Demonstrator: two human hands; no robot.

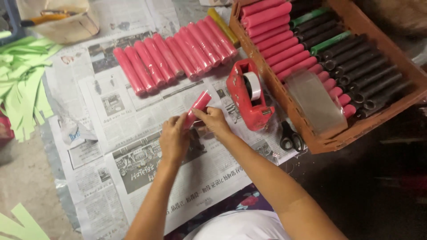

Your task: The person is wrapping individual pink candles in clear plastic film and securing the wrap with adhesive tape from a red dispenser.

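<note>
- Both hands closed on one pink-wrapped tube (197,108): left hand (174,138) grips the lower end, right hand (214,121) pinches its side with thumb and fingers. Tube tilted, upper end pointing up-right, held just above the newspaper (147,178).
- Step, as I read it: finishing the pink wrap on this tube, fingers pressing the wrap down at the lower end.
- Next move likely calls for a firm pinch on the loose edge plus a strip from the red tape dispenser (247,94), just right of the right hand.
- Scissors (291,137): one pair, right of the hands, beside the dispenser.
- Row of finished pink tubes (173,55) ahead of the hands: about 13, touching side by side, plus one yellow tube (222,24) at the far right end.
- Brown crate (356,129) to the right: roughly 15 pink tubes, about 10 dark unwrapped tubes (364,75), two green ones (330,43); exact counts unclear. One clear plastic sheet (313,100) lies across them.
- Green paper strips (20,84) far left, too many to count.
</note>
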